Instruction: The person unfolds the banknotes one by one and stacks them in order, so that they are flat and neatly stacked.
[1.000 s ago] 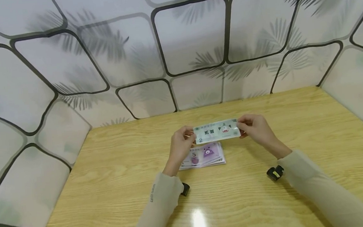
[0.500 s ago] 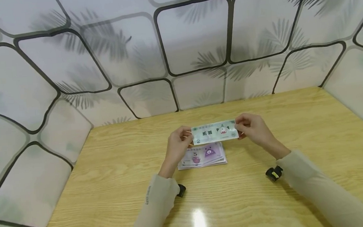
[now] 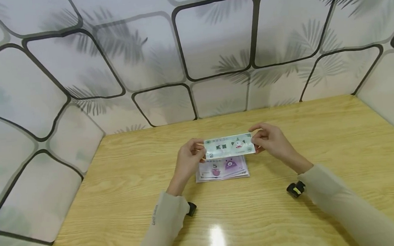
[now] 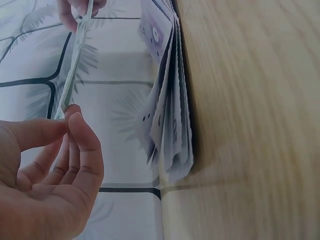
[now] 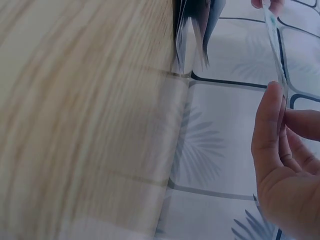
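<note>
A pale green play banknote (image 3: pixel 228 146) marked 2, with a small monster picture, is stretched between both hands above the table. My left hand (image 3: pixel 186 157) pinches its left end between thumb and fingers; my right hand (image 3: pixel 272 142) pinches the right end. In the left wrist view the note (image 4: pixel 77 62) appears nearly edge-on, leading from the left hand (image 4: pixel 60 165) to the other hand. Just below it lies a stack of purple play banknotes (image 3: pixel 222 170), the top one marked 5, its upper edge hidden behind the green note. The stack's layers (image 4: pixel 167 100) fan slightly apart.
The light wood table (image 3: pixel 135 173) extends around the stack and beneath both forearms. Patterned cloth walls (image 3: pixel 215 38) with leaf prints rise behind the table and at both sides. A black device (image 3: pixel 296 189) sits at the right wrist, another (image 3: pixel 191 209) at the left.
Both hands have shifted slightly left with the green note, still stretched between them. The purple stack lies in place and shows a little more of its left side. The head view has turned slightly.
</note>
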`<state>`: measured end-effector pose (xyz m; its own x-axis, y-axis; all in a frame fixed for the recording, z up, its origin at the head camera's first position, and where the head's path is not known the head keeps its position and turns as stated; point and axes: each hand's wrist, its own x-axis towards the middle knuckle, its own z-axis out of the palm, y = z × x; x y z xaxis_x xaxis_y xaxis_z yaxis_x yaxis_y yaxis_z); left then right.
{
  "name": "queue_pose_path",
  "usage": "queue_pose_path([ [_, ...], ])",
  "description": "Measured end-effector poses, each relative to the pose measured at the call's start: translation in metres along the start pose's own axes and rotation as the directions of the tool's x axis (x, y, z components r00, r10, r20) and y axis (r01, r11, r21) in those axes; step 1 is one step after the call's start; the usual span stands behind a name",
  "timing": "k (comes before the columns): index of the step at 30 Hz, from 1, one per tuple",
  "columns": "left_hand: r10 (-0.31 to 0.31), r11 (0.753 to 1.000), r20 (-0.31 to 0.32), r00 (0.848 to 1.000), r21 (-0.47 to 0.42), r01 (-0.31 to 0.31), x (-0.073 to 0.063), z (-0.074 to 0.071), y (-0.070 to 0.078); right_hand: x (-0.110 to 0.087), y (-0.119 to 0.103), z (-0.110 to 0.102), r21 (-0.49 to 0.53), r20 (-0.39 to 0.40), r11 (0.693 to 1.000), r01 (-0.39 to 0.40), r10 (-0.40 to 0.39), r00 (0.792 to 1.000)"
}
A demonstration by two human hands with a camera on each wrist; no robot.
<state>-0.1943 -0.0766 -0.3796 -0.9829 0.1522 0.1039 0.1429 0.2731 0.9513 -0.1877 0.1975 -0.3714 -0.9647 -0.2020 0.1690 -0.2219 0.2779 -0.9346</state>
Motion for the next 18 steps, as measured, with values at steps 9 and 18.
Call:
queue_pose_path([
  [9,0.046,0.999,-0.010,0.999,-0.019,-0.046,-0.001,-0.010,0.000,0.006,-0.002,0.006,-0.005,0.016,1.000,0.023,-0.023,1.000],
  [18,0.008,1.000,-0.007,1.000,0.014,-0.008,-0.006,-0.015,-0.007,0.007,0.000,0.015,-0.028,0.070,1.000,-0.008,0.010,0.998],
])
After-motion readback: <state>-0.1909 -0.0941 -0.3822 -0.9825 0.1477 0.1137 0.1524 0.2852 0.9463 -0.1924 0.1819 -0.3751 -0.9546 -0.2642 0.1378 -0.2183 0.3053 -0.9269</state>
